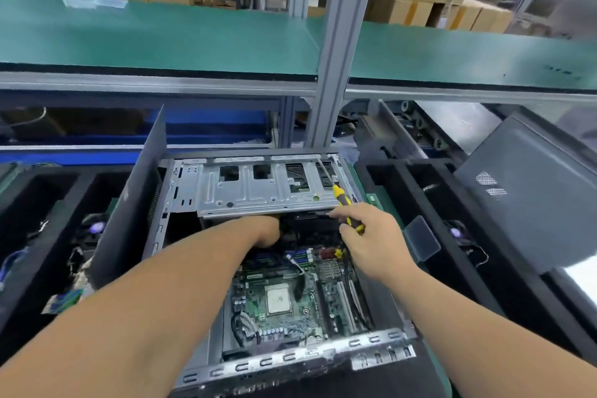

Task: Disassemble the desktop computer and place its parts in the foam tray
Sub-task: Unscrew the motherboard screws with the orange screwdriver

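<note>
Bench: computer case [258,191] under left hand [265,231], right hand [371,239].

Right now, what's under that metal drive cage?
The left hand reaches under the drive cage into shadow; its fingers and whatever they touch are hidden. The motherboard lies open nearer.

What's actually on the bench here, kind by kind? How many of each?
Open computer case: 1
Motherboard: 1
Metal drive cage: 1
Yellow-handled screwdriver: 1
Black foam trays: 2
Removed dark side panel: 1
Total: 7
</note>
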